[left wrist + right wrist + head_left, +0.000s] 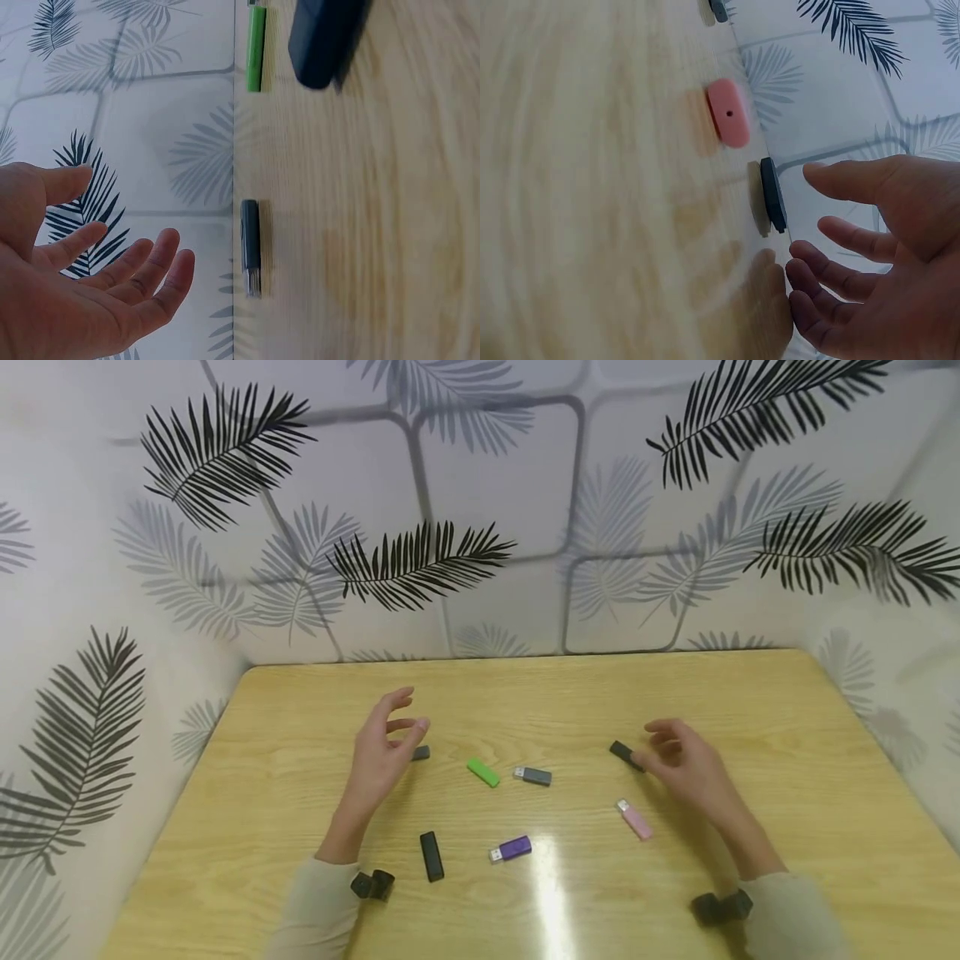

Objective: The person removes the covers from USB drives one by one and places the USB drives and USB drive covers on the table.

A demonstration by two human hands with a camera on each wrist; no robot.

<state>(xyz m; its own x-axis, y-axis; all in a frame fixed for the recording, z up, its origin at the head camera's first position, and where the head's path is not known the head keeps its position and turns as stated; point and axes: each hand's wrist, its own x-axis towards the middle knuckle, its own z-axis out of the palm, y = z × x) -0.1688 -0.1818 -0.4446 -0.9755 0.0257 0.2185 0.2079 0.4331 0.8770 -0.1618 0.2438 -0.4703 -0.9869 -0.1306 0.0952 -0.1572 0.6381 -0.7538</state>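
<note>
My left hand [380, 750] hovers over the table with loosely bent fingers and nothing in them. Partly hidden behind it lies a dark grey USB stick [422, 752], whose metal plug shows in the left wrist view. On the right, my right hand [686, 768] is held above the table, its fingers relaxed and empty. A black USB stick [624, 753] lies by its thumb, overlapped by it in the head view. Nearer me is a pink USB stick [635, 820]. Between the hands lie a green USB stick [483, 772] and a grey USB stick [533, 776].
A black USB stick [432, 857] and a purple USB stick [512, 849] lie toward the front of the wooden table [300, 710]. A leaf-patterned wall covering [495, 610] rises behind the table's back edge. Each wrist carries a small black camera [372, 885].
</note>
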